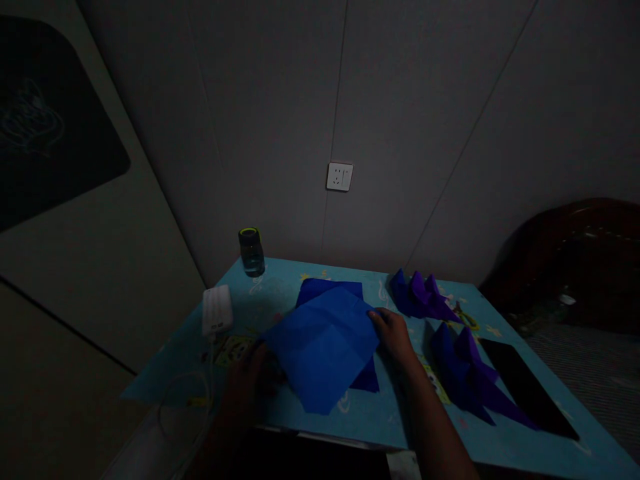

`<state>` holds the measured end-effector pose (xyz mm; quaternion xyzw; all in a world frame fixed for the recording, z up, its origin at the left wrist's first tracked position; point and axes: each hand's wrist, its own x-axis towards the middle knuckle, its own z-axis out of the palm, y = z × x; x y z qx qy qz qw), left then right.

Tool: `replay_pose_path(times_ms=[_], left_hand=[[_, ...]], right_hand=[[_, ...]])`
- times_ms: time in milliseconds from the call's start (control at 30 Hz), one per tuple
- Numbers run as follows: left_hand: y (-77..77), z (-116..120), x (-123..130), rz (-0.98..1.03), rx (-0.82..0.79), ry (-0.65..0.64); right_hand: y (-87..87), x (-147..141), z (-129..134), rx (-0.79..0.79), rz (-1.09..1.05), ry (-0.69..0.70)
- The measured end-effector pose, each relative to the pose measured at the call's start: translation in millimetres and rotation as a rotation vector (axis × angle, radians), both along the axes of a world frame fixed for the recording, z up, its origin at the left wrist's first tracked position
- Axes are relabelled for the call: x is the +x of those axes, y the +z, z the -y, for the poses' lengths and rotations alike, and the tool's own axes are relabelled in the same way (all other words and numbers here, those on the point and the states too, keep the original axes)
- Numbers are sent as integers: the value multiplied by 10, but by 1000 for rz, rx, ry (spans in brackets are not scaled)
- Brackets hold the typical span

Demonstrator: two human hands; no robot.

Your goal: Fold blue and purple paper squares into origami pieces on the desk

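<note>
Clock centred on the bright blue sheet (327,343), 12 towards the wall. At 9 to 10 o'clock you have a white power bank (217,310) with a pale cable (211,367) running down from its near end. At 8 to 9, your left hand (250,367) is at the sheet's left corner; too dark there, cannot tell whether the fingers close on the paper. Bottle (252,253), dark lid with a yellow-green ring, upright between 10 and 11. The bright blue sheet lies mid-table, turned cornerwise over darker blue paper (367,381) that shows at 12 and 5; creases cross its face, near tip blunt. At 2 to 3, your right hand (395,333) pinches its right corner, thumb on top. Step in hand, as judged: handling and positioning this one sheet over the darker paper. Any shift or turn from here would call for light, even support at both side corners; it looks thin, and a one-sided pull could skew it or add a stray crease. Beyond your right hand, a folded blue-and-purple piece (423,297) stands at 2, a second folded piece (463,367) between 3 and 4, and a flat black slab (530,387) just beside that one, farther right.
</note>
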<state>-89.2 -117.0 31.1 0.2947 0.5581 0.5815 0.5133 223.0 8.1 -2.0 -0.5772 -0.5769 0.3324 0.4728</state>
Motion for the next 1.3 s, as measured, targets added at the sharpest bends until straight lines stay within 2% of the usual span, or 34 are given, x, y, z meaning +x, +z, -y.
replay_pose_path(times_ms=[100,267,333,400,500,600,700,767,900,1000,1067,1167,1300], left_hand=[[58,-59,-75,-70,17,-13],[-23,-52,-123,-142,58,-116],[-57,-36,-128,-156,43,-113],[-98,-26,-125,-196,33,-94],[-178,-3,-79,-256,31,-152],[-234,58,39,-243,56,-281],[-219,156,193,-245,66,-402],[-189,229,277,-259,36,-464],[-191,347,360,-275,-33,-526],[-276,376,376,-256,-37,-500],[-342,365,375,-241,-37,-456],[-395,320,349,-263,-47,-450],[-339,245,273,-470,-37,-411]], right_hand=[[17,-30,3,10,10,28],[45,-36,4,23,2,10],[55,-31,14,22,-30,-37],[63,-36,24,5,-169,-90],[69,-82,22,-32,-455,-108],[69,-173,39,-10,-490,-72],[67,-260,181,75,-314,-98],[69,-291,387,111,-135,-97],[74,-292,966,183,286,70],[24,-279,1292,201,518,188],[-50,-270,1367,254,623,211],[-168,-232,1315,323,748,129],[-211,-144,1222,466,894,80]])
